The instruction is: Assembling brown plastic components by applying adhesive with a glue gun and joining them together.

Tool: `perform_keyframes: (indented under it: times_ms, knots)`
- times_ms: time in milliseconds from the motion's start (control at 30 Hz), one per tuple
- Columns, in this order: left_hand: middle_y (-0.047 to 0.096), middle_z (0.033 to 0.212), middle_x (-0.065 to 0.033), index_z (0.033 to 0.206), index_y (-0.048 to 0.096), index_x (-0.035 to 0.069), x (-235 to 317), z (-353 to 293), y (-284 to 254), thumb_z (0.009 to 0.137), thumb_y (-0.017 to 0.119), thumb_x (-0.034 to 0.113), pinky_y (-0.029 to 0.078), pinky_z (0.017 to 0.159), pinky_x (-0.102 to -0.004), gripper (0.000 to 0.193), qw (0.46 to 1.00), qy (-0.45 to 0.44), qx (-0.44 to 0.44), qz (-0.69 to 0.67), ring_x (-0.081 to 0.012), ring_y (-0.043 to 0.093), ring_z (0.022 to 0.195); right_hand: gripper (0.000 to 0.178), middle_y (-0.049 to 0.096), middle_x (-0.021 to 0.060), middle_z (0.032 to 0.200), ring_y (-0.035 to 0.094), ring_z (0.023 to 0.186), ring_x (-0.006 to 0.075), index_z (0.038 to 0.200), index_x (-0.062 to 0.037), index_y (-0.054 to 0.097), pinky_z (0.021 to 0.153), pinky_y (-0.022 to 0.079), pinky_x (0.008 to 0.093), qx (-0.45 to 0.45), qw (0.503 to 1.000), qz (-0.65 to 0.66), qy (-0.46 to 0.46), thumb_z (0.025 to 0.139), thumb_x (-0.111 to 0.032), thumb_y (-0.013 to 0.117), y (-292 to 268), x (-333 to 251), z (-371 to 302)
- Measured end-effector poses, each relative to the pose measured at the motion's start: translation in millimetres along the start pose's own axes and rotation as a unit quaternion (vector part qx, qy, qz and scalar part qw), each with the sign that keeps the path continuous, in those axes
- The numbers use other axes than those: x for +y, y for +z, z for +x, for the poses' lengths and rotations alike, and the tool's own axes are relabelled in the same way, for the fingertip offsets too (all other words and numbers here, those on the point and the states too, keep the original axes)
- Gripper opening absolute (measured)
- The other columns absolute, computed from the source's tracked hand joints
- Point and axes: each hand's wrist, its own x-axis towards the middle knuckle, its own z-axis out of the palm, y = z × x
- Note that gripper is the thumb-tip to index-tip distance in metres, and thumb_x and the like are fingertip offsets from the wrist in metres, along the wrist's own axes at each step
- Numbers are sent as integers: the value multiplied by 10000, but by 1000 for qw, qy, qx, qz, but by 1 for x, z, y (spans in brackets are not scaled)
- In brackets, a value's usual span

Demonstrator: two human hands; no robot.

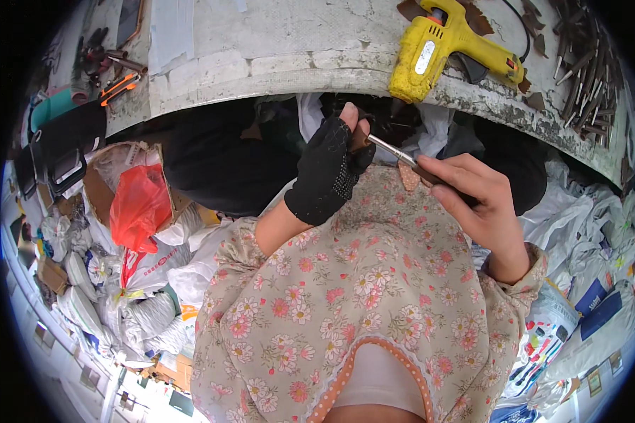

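My left hand (323, 175) wears a black fingerless glove with grip dots and is raised in front of my lap, just below the table edge. Its fingers pinch a small brown piece (360, 136), mostly covered by the fingers. My right hand (481, 203), bare, grips a slim tool with a silver metal shaft (395, 149) and a dark handle. The shaft points up and left, its end meeting the brown piece at the left fingertips. What kind of tool it is, I cannot make out.
On the worn white table (275, 42) lies a yellow glue gun (437, 49) near the edge. A heap of slim brown and metal pieces (589, 77) is at right. An orange cutter (120, 88) lies at left. A red plastic bag (141, 204) sits in a cardboard box, with plastic bags around.
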Motion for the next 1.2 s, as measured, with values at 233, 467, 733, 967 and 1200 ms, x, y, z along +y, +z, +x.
perform_keyframes:
  times_ms: [233, 467, 733, 967, 1200]
  knots:
    - [517, 740, 55, 811, 540, 153, -4, 5, -12, 894, 552, 298, 371, 564, -191, 168, 998, 20, -46, -24, -18, 482, 678, 371, 558, 88, 795, 536, 618, 177, 1118, -81, 608, 558, 437, 273, -38, 999, -36, 12, 761, 18, 613, -2, -9, 3]
    - [453, 671, 24, 763, 501, 38, 3, -7, -7, 928, 451, 246, 340, 562, -224, 270, 914, 261, -69, 304, -53, 411, 637, 330, 530, 95, 726, 534, 572, 214, 1073, -90, 622, 516, 433, 302, -45, 996, -80, 19, 757, 3, 619, 6, -24, 11]
    - [471, 716, 21, 837, 553, 45, 8, 3, -30, 856, 562, 140, 345, 597, -218, 97, 881, 238, -98, 397, -62, 454, 679, 315, 565, 117, 741, 588, 634, 225, 1073, -81, 622, 555, 456, 291, -40, 998, 17, 40, 764, -20, 622, 16, 9, 20]
    - [588, 853, -42, 818, 628, 100, 31, 7, -38, 621, 719, 59, 434, 676, -339, 221, 471, 588, -98, 650, -254, 550, 769, 312, 617, 153, 822, 610, 745, 300, 1071, -74, 619, 665, 484, 345, -47, 997, -41, 51, 762, -110, 635, 49, 76, 34]
    - [637, 852, -48, 963, 656, 97, 113, 90, 33, 754, 690, 181, 452, 600, -265, 228, 515, 636, 22, 574, -152, 566, 652, 264, 604, 166, 950, 591, 822, 349, 1039, -135, 629, 727, 477, 412, 40, 957, -286, 8, 787, -192, 575, 135, 234, 83]
